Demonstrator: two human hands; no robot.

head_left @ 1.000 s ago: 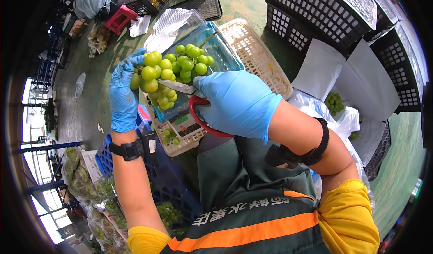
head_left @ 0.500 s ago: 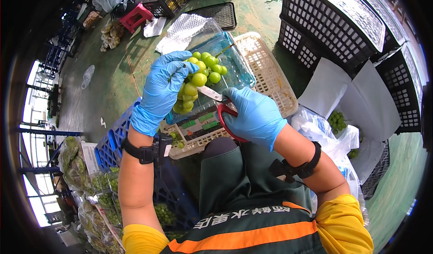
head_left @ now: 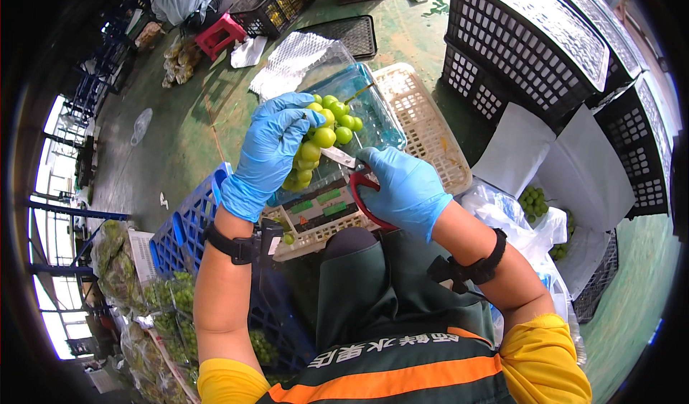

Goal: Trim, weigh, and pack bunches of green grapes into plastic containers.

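Touching the left fingers [head_left: 296, 101], green grapes [head_left: 324, 137] spread rightward

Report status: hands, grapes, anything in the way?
Left hand holding green grape bunch. Right hand gripping red-handled scissors, blades by the bunch, contact unclear. Left hand hides part of bunch; nothing else seen blocking.

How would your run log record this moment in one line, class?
left grip: green grapes | right grip: red-handled scissors, close to grapes | below: clear container, cream basket
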